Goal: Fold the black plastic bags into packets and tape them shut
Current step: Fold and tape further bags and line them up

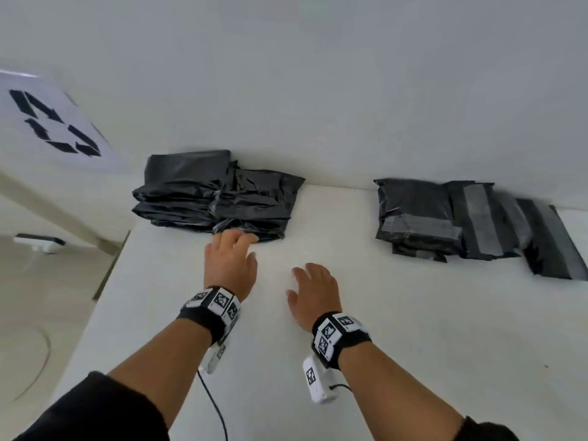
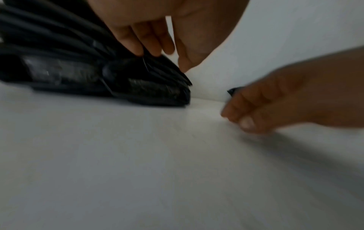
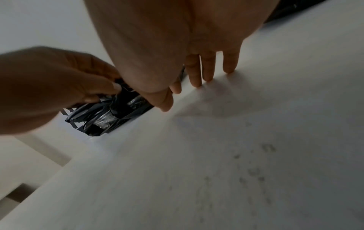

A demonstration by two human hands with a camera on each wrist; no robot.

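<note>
A pile of untaped black plastic bags (image 1: 219,195) lies at the back of the white table (image 1: 413,345), against the wall. My left hand (image 1: 245,241) reaches to its front edge; in the left wrist view the fingertips (image 2: 149,49) touch the pile's (image 2: 98,74) top layer, with the thumb beside its corner. No grip on a bag shows. My right hand (image 1: 299,278) hovers low over the bare table, right of the pile, fingers relaxed (image 3: 206,73) and holding nothing. Packets bound with grey tape (image 1: 461,224) lie at the back right.
The table's left edge (image 1: 105,281) drops to a beige floor. A sheet with a black recycling sign (image 1: 54,122) hangs on the left wall. A small white device (image 1: 39,243) sits below it. A black cable (image 1: 213,405) trails from my left wrist.
</note>
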